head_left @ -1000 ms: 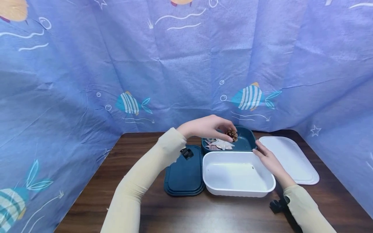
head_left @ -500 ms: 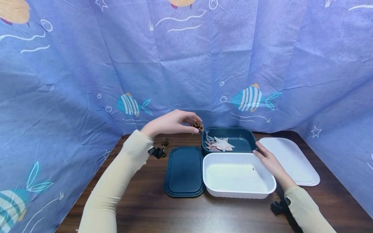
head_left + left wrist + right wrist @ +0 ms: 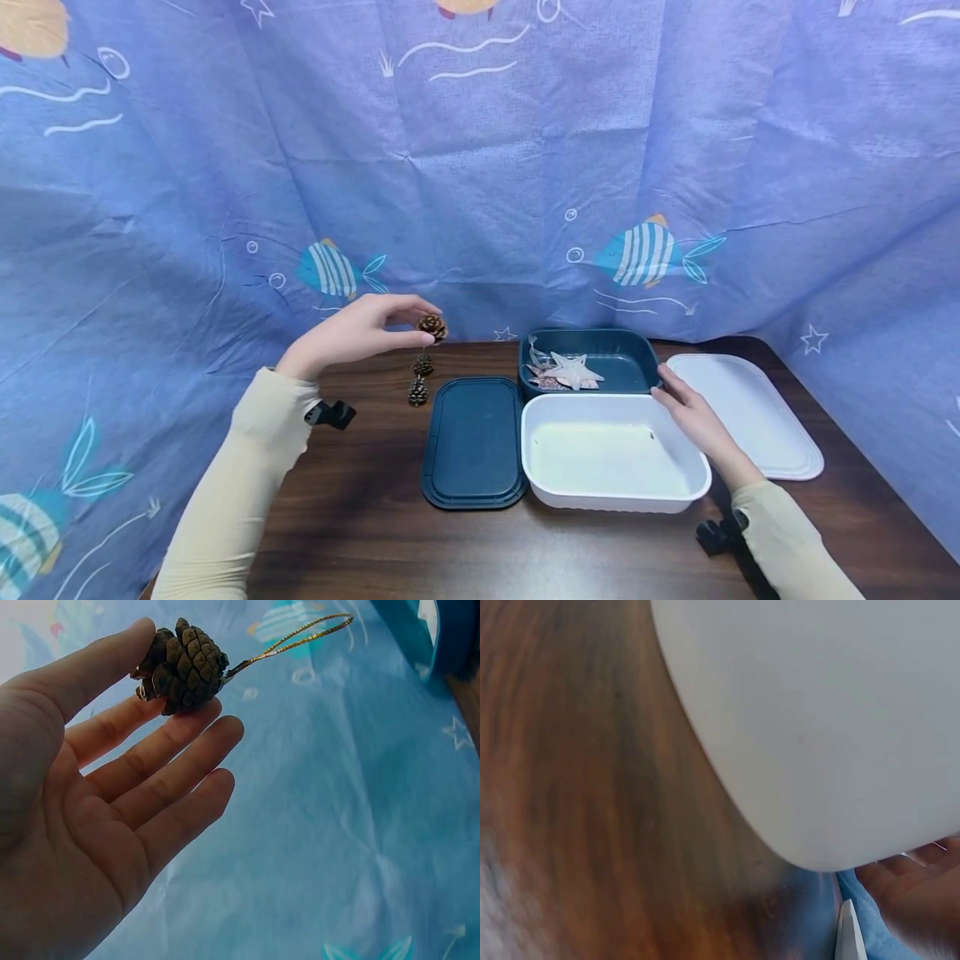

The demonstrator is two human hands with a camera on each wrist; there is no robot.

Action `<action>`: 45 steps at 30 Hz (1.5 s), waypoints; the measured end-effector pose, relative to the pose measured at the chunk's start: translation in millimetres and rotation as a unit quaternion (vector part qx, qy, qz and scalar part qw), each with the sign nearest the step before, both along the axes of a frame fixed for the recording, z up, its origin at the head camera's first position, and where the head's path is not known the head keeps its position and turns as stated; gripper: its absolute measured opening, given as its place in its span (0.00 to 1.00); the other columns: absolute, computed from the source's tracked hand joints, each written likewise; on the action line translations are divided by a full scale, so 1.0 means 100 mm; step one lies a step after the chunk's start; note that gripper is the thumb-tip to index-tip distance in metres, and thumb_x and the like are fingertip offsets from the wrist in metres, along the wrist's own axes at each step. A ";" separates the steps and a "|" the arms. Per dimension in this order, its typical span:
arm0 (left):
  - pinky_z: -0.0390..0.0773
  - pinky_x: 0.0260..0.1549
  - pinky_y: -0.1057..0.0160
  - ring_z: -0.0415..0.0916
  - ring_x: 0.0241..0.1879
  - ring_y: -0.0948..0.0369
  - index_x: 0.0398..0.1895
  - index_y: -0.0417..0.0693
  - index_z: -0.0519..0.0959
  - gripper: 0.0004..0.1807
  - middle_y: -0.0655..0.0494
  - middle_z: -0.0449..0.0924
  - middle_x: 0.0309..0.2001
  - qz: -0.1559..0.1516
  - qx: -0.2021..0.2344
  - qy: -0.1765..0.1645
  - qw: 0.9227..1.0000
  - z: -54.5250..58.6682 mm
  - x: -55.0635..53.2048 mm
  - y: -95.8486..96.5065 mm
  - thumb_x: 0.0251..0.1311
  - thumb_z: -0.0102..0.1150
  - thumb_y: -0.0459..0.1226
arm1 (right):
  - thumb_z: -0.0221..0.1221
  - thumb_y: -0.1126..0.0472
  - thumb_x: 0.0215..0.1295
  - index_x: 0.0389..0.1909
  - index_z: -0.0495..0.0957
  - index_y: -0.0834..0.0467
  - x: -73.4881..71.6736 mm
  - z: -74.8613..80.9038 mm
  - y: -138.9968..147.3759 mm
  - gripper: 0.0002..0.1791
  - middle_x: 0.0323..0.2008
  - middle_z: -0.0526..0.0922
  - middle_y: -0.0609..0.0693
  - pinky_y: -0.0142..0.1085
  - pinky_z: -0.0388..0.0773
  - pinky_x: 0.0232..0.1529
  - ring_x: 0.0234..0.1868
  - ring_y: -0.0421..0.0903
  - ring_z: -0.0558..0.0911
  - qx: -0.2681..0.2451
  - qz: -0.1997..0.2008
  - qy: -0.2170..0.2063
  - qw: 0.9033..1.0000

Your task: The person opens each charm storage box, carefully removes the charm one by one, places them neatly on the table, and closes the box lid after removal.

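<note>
right wrist view cuts off the white rectangular plastic tub [image 3: 810,727] and the right hand [image 3: 924,901], brown wooden counter [image 3: 577,787] looks kinda blurry; white star ornament [image 3: 573,372] part-hides pinkish speckled bits [image 3: 551,383].

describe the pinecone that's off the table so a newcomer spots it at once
Start at the brown table and find the dark blue lid on it. Past the lid's far left corner, the left grip pinches a pinecone. Unlike the two cones lying on the table, this one is held up.
</note>
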State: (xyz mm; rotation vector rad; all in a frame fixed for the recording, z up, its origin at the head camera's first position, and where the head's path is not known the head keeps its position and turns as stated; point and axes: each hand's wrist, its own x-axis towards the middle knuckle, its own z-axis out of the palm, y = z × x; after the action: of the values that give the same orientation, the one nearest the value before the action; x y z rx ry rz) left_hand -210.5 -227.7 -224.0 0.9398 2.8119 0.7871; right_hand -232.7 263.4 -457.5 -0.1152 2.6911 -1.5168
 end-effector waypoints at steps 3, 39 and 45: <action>0.75 0.57 0.47 0.75 0.61 0.61 0.63 0.67 0.76 0.25 0.66 0.79 0.59 0.022 0.008 0.009 1.000 0.02 0.08 -0.13 0.66 0.60 0.59 | 0.45 0.40 0.79 0.80 0.42 0.62 0.01 0.00 0.00 0.43 0.79 0.38 0.63 0.63 0.44 0.73 0.78 0.65 0.41 0.000 -0.001 0.001 1.000; 0.80 0.45 0.55 0.81 0.48 0.60 0.60 0.60 0.80 0.24 0.60 0.84 0.48 0.108 0.071 -0.007 0.992 -0.87 0.10 -0.62 0.64 0.65 0.56 | 0.45 0.41 0.80 0.80 0.42 0.61 -0.01 0.00 0.01 0.42 0.79 0.39 0.63 0.63 0.44 0.73 0.78 0.64 0.40 -0.007 0.000 -0.003 1.000; 0.80 0.45 0.55 0.80 0.48 0.58 0.61 0.53 0.79 0.25 0.58 0.84 0.48 0.099 0.071 -0.021 0.992 -1.06 0.08 -0.62 0.65 0.65 0.53 | 0.45 0.43 0.80 0.80 0.42 0.62 -0.02 0.00 0.01 0.41 0.79 0.40 0.63 0.63 0.44 0.73 0.78 0.64 0.40 -0.007 -0.001 -0.002 1.000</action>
State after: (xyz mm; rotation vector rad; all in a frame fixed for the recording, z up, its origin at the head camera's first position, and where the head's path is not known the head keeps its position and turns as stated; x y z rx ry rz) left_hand -202.7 -290.0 -330.3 0.6559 2.8746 1.0303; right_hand -234.8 264.9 -457.4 -0.1095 2.6775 -1.5356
